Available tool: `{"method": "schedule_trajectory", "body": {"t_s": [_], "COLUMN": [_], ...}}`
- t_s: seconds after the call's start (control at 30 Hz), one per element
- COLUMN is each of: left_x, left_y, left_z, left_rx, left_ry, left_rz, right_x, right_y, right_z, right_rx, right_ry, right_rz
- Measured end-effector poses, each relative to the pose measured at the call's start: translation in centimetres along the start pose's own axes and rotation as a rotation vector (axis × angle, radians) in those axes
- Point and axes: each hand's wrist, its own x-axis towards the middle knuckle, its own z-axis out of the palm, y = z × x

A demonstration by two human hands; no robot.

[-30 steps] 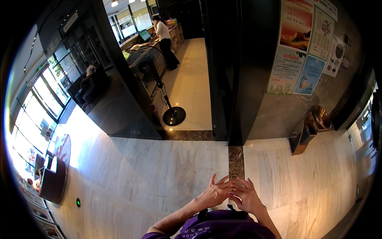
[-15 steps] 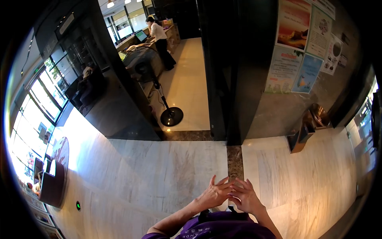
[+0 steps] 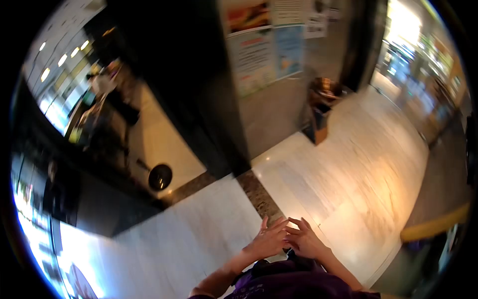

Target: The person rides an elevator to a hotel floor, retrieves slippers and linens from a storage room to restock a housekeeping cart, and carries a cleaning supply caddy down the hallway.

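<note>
My left hand (image 3: 268, 242) and my right hand (image 3: 304, 241) meet in front of my body, low in the view. Fingers on both hands are spread, and the tips touch or overlap in the middle. No object shows between them. Just below is the purple garment (image 3: 284, 283) I wear, with small pale lettering on it. Beyond my fingertips a dark brown stone strip (image 3: 258, 195) crosses the pale floor (image 3: 199, 234).
A doorway at the left leads to a room with a person (image 3: 103, 85) by a counter and a round black stand base (image 3: 160, 177). Posters (image 3: 255, 57) hang on the wall, with a brown bin-like object (image 3: 318, 112) below. At right is a yellow edge (image 3: 435, 226).
The view has swung to the right and tilted, with blur. The doorway now lies further left, and more floor and a bright passage show at right. My hands stay together.
</note>
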Motion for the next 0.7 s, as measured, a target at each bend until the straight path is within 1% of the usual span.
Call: {"method": "schedule_trajectory", "body": {"t_s": [0.03,0.1,0.17,0.2,0.37,0.4,0.5,0.57,0.7], "left_x": [1.2,4.7,5.3,6.8,16.8,19.7,25.6,28.8,33.4], "left_y": [0.6,1.0,2.0,2.1,5.9,6.2,9.6,11.7,15.7], "left_z": [0.1,0.1,2.0,1.9,4.1,4.4,7.7,10.2,13.5], "left_rx": [0.051,0.13,0.08,0.105,0.088,0.097,0.064,0.024,0.009], "left_ry": [0.002,-0.069,-0.046,-0.053,-0.099,-0.125,-0.2,-0.299,-0.364], "left_rz": [0.015,0.128,0.07,0.109,0.295,0.343,0.467,0.577,0.751], "right_x": [-0.9,-1.2,-3.4,-3.5,-8.6,-9.1,-13.9,-17.2,-22.1], "right_y": [0.6,2.7,4.0,5.0,10.7,12.6,15.3,16.6,17.8], "right_z": [0.0,-0.5,-2.0,-2.6,-7.6,-8.3,-10.6,-11.2,-12.7], "right_rx": [-0.007,0.011,-0.036,-0.028,-0.052,-0.062,-0.072,-0.067,-0.073], "right_ry": [0.049,0.046,0.098,0.128,0.231,0.292,0.385,0.421,0.494], "right_rz": [0.053,-0.01,0.035,0.053,0.152,0.175,0.287,0.411,0.574]}}
